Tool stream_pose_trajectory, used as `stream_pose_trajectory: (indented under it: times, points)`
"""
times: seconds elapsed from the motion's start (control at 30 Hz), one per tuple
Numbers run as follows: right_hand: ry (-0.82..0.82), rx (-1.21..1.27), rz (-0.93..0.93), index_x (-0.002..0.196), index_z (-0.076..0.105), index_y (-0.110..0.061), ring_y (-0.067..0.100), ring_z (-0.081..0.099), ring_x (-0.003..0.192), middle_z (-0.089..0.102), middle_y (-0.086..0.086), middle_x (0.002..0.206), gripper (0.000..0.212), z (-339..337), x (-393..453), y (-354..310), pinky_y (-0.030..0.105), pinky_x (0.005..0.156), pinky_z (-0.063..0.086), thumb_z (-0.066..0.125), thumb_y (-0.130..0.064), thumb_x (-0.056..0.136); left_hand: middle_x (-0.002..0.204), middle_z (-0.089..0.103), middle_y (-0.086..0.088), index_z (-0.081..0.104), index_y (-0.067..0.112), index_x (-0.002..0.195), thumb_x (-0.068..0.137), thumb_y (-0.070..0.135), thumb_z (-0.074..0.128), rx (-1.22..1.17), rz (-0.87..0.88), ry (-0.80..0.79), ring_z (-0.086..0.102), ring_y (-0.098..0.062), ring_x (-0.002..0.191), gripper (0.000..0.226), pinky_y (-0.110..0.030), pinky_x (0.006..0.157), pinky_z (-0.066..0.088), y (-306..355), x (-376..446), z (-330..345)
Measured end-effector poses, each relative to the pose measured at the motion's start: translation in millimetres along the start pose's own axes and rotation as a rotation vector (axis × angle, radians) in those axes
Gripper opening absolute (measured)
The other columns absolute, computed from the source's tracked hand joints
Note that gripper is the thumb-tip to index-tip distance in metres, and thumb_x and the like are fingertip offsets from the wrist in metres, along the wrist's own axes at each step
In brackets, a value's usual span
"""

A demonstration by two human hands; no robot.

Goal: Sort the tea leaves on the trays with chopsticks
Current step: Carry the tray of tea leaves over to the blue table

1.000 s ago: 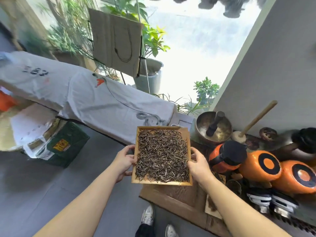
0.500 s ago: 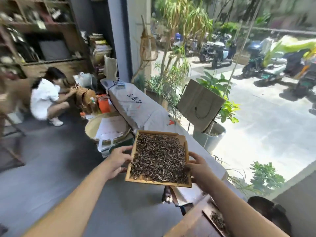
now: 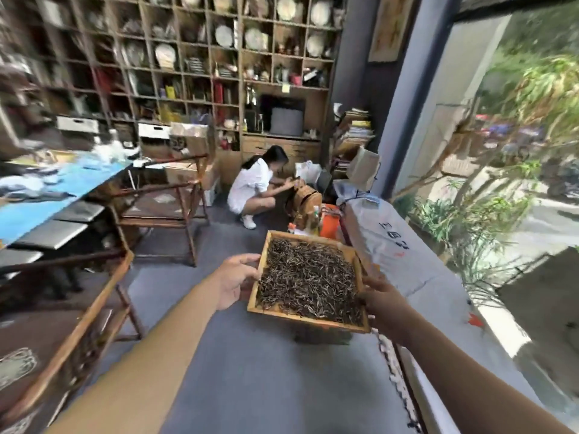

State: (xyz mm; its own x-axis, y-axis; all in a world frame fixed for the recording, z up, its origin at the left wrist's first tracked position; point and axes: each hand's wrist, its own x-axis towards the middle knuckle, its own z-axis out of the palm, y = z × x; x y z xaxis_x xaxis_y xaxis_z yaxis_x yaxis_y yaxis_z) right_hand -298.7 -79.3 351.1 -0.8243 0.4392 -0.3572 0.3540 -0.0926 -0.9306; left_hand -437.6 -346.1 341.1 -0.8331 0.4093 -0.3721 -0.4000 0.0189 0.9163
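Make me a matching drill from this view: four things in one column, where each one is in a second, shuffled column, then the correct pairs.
Things
1. wooden tray
2. tea leaves
3. crouching person
4. blue-topped table

Places
A. far side of the room, in front of the shelves
B. spread inside the tray
C. along the left side
D. held between the left hand and right hand, over the grey floor

Pairs: 1-D, 2-B, 3-A, 4-C

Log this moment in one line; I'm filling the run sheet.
tray of tea leaves carried | left hand grips left edge | right hand grips right edge
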Motion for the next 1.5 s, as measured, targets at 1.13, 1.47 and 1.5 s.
stream_pose_trajectory:
  times: [1.13, 1.47, 1.5]
  points:
    - [-0.698, -0.249, -0.166, 0.090, 0.070, -0.019, 0.032, 0.071, 0.089, 0.074, 0.015, 0.095, 0.036, 583, 472, -293, 0.046, 0.078, 0.060, 0.045, 0.008, 0.090, 0.098, 0.079, -0.016, 0.076, 0.022, 0.098, 0.089, -0.011, 0.049, -0.322, 0.124, 0.664, 0.078, -0.032, 0.080, 0.043, -0.038, 0.059, 0.061, 240, 295, -473]
    - [-0.871, -0.328, -0.210, 0.096, 0.071, -0.014, 0.019, 0.061, 0.061, 0.066, 0.007, 0.069, 0.037, 783, 564, -339, 0.026, 0.050, 0.049, 0.047, 0.012, 0.085, 0.101, 0.079, -0.017, 0.068, 0.021, 0.115, 0.085, -0.013, 0.052, -0.389, 0.170, 0.813, 0.077, -0.033, 0.080, 0.047, -0.043, 0.066, 0.062, 285, 367, -643]
    - [-0.876, -0.341, -0.218, 0.095, 0.070, -0.015, 0.021, 0.060, 0.064, 0.064, 0.008, 0.072, 0.035, 806, 573, -343, 0.026, 0.051, 0.049, 0.048, 0.011, 0.085, 0.103, 0.079, -0.017, 0.068, 0.021, 0.115, 0.085, -0.013, 0.053, -0.392, 0.175, 0.821, 0.076, -0.033, 0.081, 0.048, -0.044, 0.068, 0.062, 291, 373, -662]
